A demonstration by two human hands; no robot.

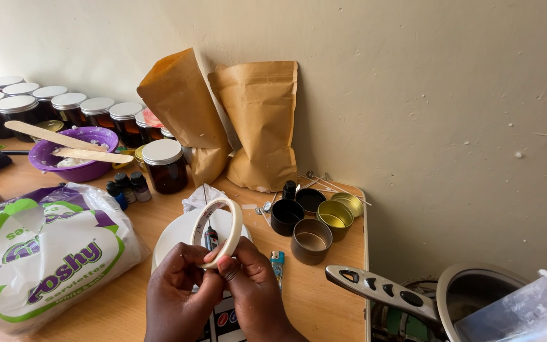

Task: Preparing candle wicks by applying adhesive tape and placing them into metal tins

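Thing: roll of cream masking tape [218,230]
Shape: thin ring, open centre
Pose: upright, tilted on edge
Place: above the white plate [175,237], its lower edge pinched between fingers

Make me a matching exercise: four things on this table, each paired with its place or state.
Things:
1. tape roll
2. purple bowl
3. amber jar
4. lighter

Places or states:
A. lies flat right of the hands
B. holds two wooden sticks
C. pinched between both hands
D. stands before the paper pouches

Pairs: 1-C, 2-B, 3-D, 4-A
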